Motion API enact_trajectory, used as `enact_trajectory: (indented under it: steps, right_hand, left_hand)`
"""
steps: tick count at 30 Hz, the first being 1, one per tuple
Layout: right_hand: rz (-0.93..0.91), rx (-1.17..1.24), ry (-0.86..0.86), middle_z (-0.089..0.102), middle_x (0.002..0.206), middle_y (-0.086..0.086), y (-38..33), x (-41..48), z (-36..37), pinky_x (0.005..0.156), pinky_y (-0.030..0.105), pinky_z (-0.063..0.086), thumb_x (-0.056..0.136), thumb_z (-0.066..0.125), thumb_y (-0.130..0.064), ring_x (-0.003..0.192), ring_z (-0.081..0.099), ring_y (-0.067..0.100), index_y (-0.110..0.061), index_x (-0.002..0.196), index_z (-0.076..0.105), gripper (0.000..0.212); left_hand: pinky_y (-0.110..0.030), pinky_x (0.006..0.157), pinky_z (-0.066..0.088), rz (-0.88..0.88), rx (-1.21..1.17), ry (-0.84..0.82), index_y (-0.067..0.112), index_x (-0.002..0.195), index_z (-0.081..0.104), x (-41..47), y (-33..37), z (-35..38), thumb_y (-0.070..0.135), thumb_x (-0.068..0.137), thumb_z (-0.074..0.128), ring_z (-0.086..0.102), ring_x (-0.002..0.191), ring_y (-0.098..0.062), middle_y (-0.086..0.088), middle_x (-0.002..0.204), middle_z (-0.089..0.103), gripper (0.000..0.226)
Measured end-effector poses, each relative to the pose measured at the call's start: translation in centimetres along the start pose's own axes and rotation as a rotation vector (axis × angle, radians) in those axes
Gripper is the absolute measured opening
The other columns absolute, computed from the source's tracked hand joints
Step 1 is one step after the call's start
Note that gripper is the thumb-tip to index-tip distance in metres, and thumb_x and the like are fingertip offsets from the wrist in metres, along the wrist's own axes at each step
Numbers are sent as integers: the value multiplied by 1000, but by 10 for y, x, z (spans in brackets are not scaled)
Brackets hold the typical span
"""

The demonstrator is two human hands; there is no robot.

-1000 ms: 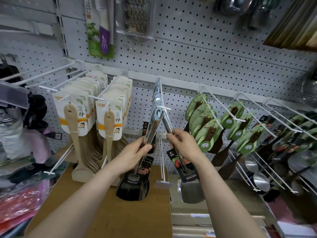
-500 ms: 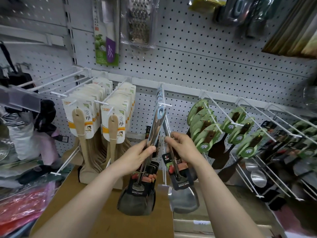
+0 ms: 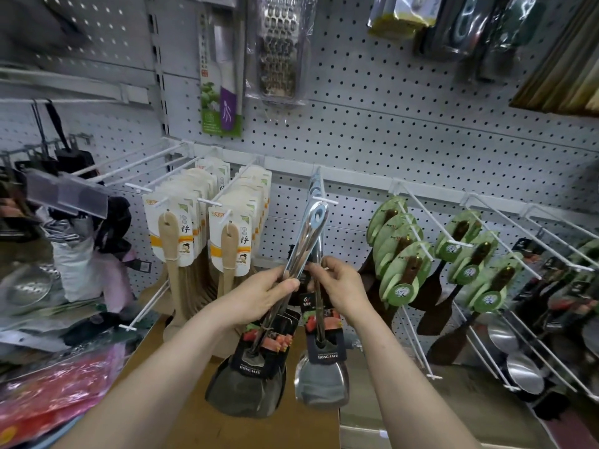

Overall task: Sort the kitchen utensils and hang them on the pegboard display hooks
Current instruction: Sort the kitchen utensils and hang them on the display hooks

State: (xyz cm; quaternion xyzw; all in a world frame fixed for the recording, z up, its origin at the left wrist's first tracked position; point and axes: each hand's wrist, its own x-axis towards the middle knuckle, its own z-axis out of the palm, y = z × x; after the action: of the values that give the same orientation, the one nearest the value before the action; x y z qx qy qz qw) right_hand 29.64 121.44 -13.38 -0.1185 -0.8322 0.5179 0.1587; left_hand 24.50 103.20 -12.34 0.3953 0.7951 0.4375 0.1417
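- Left hand [image 3: 265, 296]: grip closed round the steel spatulas [image 3: 246, 387], their hanging holes just below the pegboard hook [image 3: 325, 199] tip; missing the tip could drop them.
- Right hand [image 3: 340, 286]: grip pinching the neighbouring spatula [image 3: 321, 377]; tugging could unseat it.

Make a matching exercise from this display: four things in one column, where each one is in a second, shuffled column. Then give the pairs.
Things
1. grater
2. wooden spatulas
3. steel spatulas
4. dark spatulas on green cards

Places
A. gripped in the left hand and right hand
B. on hooks left of the hands
C. high on the pegboard, in clear wrap
D. on hooks right of the hands

Pairs: 1-C, 2-B, 3-A, 4-D
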Motion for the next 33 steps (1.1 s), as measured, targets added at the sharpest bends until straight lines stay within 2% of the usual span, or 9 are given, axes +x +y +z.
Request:
enact_trajectory:
  steps: [5, 8, 11, 13, 18, 22, 25, 30, 33]
  right_hand:
    - [-5, -22, 76, 59, 59, -3, 4, 7, 20, 54, 26, 36, 94, 64, -33, 51, 45, 5, -9, 81, 68, 27]
    - [-1, -23, 101, 70, 75, -5, 5, 13, 30, 56, 16, 43, 94, 64, -27, 62, 57, -1, -12, 90, 74, 18]
    - [27, 17, 100, 75, 88, 2, 10, 17, 37, 79, 36, 57, 93, 64, -25, 83, 69, 18, -15, 93, 75, 15]
    - [31, -12, 92, 74, 85, 6, 16, 20, 38, 81, 48, 56, 91, 65, -26, 86, 69, 25, -16, 89, 75, 14]
    - [65, -18, 62, 75, 87, 2, 18, 29, 36, 83, 49, 55, 92, 64, -31, 87, 70, 23, -25, 86, 74, 13]
    - [106, -25, 55, 72, 90, 16, 28, 45, 36, 84, 57, 53, 90, 66, -27, 90, 66, 39, -13, 87, 72, 17]
    - [131, -31, 54, 71, 91, 20, 29, 55, 34, 84, 58, 52, 90, 66, -24, 91, 65, 42, -9, 83, 71, 17]
    - [172, -42, -8, 74, 98, 7, 19, 59, 26, 88, 48, 56, 91, 65, -14, 95, 70, 27, -24, 88, 70, 11]
    - [74, -75, 54, 68, 101, -8, 15, 54, 19, 79, 21, 53, 93, 62, -12, 93, 65, 8, -20, 110, 64, 19]
  left_hand:
    - [-29, 77, 46, -1, -5, -2, 13, 102, 57, 1, -1, -1, 35, 99, 46, 51, 76, -8, 4, 82, 54, 24]
    - [-26, 73, 44, 4, 7, -9, 15, 98, 56, 2, -2, 0, 35, 99, 46, 48, 72, -8, 5, 78, 51, 22]
    - [-30, 83, 47, 7, 45, -24, 20, 114, 55, 3, -9, 1, 39, 98, 45, 57, 84, -11, 4, 91, 61, 26]
    - [-25, 87, 46, 5, 45, -30, 24, 124, 52, 3, -11, 2, 39, 99, 45, 57, 92, -3, 13, 98, 61, 30]
    - [-22, 97, 43, -1, 6, -27, 28, 129, 48, 5, -21, 9, 39, 98, 45, 55, 108, -1, 12, 115, 61, 33]
    - [-15, 84, 42, -22, -58, -4, 38, 111, 50, 9, -25, 17, 39, 97, 46, 54, 92, 11, 19, 96, 59, 14]
    - [-15, 88, 42, -32, -102, 2, 31, 121, 51, 14, -28, 22, 40, 96, 46, 55, 96, 10, 17, 102, 60, 26]
    - [-20, 92, 46, -52, -94, 9, 35, 122, 49, 23, -33, 29, 45, 95, 46, 57, 99, 4, 12, 107, 63, 30]
    - [-16, 92, 44, -58, -102, 7, 36, 123, 48, 26, -36, 31, 52, 90, 44, 55, 103, 8, 19, 110, 60, 37]
